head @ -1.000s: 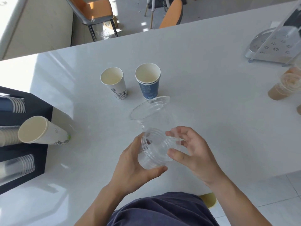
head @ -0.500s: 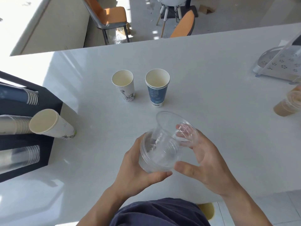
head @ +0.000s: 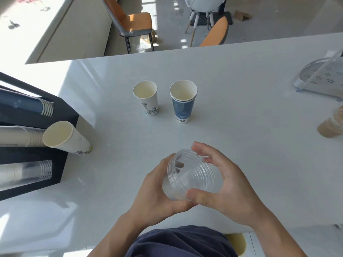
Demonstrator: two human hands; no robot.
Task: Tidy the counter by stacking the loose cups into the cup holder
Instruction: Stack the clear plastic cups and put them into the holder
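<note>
The nested clear cups [head: 191,178] are held above the near edge of the worktop [head: 241,127], clasped between the left hand [head: 157,190] and the right hand [head: 228,188], both closed around the stack. The stack's long axis is tilted, with the open rims turned up towards the camera. The cup holder [head: 61,115] lies well to the left, nearer the left hand. Its clear-cup slot [head: 26,173] is the lowest one, so a leftward transfer is judged necessary.
</note>
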